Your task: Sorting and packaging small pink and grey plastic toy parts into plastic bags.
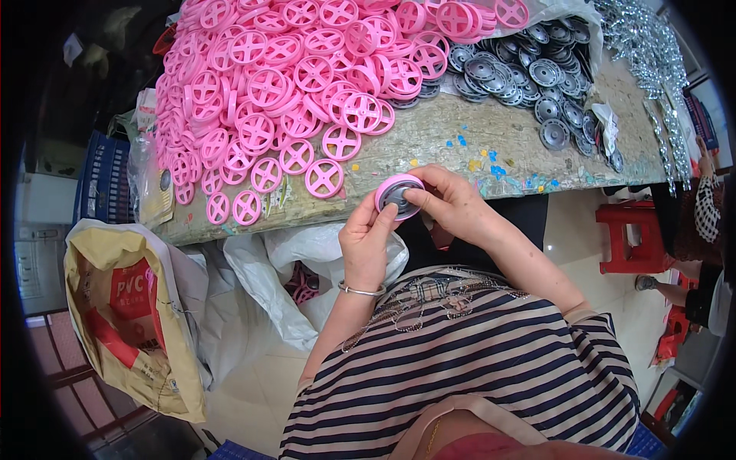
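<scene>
Just off the table's front edge, both hands hold one small wheel (pixel 397 193), a pink ring with a dark grey disc set in it. My left hand (pixel 366 238) grips its left side, the thumb pressed on the grey face. From the right, my right hand (pixel 454 203) pinches the same wheel, with its thumb on the disc too. A large heap of pink spoked rings (pixel 268 88) lies on the table's left and middle. Farther right is a pile of grey discs (pixel 548 73).
The worn table (pixel 613 161) carries small blue and yellow flecks. Silver tinsel strands (pixel 652 54) hang over its right end. A yellow-brown sack (pixel 138 330) stands open at the left, near a white plastic bag (pixel 268 291). A red stool (pixel 630 238) and another person are on the right.
</scene>
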{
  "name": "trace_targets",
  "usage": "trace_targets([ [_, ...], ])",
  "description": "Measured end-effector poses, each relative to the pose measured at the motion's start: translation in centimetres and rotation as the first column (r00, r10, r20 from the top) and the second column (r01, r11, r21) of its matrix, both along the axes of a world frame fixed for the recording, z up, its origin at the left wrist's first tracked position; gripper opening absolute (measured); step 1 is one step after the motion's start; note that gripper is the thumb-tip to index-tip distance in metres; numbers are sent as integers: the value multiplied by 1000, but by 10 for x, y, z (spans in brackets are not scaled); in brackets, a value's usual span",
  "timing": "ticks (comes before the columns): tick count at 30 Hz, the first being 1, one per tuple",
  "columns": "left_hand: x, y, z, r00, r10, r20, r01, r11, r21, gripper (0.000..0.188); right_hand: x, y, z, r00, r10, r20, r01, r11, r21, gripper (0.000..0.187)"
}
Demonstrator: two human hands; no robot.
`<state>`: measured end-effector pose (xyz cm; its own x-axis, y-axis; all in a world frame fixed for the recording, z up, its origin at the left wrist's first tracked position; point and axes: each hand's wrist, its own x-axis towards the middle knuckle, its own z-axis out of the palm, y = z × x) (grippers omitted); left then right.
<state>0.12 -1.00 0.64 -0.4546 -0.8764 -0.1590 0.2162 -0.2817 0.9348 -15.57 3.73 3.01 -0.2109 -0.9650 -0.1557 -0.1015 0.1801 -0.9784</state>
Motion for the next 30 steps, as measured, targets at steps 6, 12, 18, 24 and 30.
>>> trace_targets([
  [6, 0, 1, 0, 998, -41, 54, 42, 999, -8, 30, 3, 3, 5, 996, 27, -91, -31, 999, -41, 25],
  [12, -2, 4, -1, 999, -31, 32, 29, 998, 58, 29, 5, 5, 9, 1000, 17, -24, -15, 995, 103, 22],
  [18, 3, 2, 7, 999, 7, -38, 0, 985, 171, 33, 11, 7, 13, 991, 34, 128, -43, 997, 65, 30],
  [24, 41, -5, 6, 908, 356, 219, -297, 918, -263, 32, 3, 5, -18, 994, 90, 68, -89, 996, -19, 36],
  [30, 195, -16, -51, 607, 540, 583, -144, 796, -588, 29, 4, -35, -24, 923, 103, -370, -158, 980, -121, 30],
])
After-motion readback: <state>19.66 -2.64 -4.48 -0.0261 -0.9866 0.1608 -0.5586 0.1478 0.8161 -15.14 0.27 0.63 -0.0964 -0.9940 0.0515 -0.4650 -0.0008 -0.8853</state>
